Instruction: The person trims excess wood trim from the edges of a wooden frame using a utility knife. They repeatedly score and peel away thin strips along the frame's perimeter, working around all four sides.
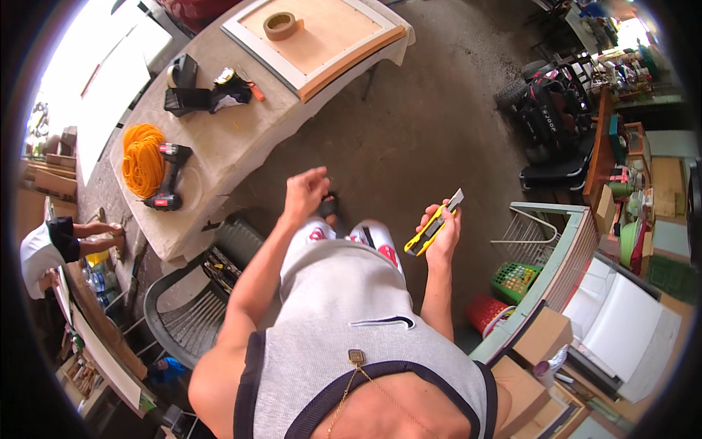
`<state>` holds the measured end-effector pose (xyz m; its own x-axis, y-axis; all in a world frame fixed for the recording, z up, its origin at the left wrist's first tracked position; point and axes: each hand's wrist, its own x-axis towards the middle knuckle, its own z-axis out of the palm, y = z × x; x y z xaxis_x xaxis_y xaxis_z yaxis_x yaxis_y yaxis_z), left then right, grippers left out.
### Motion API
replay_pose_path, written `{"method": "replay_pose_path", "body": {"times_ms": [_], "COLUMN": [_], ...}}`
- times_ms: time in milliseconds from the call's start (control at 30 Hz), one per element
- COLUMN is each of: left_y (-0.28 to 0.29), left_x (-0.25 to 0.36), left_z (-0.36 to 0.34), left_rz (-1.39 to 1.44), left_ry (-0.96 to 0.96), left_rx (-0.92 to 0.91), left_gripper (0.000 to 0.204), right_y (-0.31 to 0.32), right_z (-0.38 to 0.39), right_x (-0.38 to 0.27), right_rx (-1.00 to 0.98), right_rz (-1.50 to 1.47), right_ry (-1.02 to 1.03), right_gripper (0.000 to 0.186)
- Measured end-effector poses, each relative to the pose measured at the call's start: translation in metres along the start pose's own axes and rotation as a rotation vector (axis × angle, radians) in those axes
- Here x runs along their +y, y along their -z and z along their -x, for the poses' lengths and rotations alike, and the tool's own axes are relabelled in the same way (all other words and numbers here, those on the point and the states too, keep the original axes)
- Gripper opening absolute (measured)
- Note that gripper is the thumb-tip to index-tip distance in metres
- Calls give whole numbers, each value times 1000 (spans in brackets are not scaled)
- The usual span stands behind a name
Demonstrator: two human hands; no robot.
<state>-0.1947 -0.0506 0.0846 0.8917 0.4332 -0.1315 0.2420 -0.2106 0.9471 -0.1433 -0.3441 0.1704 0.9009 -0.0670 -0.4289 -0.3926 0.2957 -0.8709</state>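
My right hand [444, 233] is closed around a yellow and black utility knife [424, 239], its grey blade out and pointing up and away from me. In front of my body, my left hand [306, 192] is raised with its fingers curled in and nothing visible in them. It is nearest to the edge of the cloth-covered table [241, 143] and touches nothing. On that table lie a framed panel [329, 44] with a roll of brown tape [280, 26] on it, a cordless drill [170, 175] and a coil of orange rope [142, 157].
A dark plastic chair [183, 307] stands close at my left, holding a dark open case. Black boxes [186, 91] sit on the table. To my right are a green-edged shelf [519, 271], a green basket [515, 282] and cardboard boxes [542, 336]. Another person [44, 249] is at far left.
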Motion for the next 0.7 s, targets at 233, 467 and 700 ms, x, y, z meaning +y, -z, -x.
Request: {"method": "replay_pose_path", "body": {"times_ms": [233, 467, 700], "left_y": [-40, -110, -189], "left_x": [-3, 0, 17], "left_z": [-147, -254, -348], "left_rz": [219, 270, 718], "left_ry": [231, 598, 691], "left_rx": [15, 262, 512], "left_gripper": [27, 28, 34], "right_y": [-12, -59, -137], "right_z": [-127, -325, -480], "right_x": [-38, -103, -188], "right_rx": [4, -370, -655], "right_rz": [99, 275, 675], "right_ry": [-98, -122, -40], "right_gripper": [29, 33, 37]}}
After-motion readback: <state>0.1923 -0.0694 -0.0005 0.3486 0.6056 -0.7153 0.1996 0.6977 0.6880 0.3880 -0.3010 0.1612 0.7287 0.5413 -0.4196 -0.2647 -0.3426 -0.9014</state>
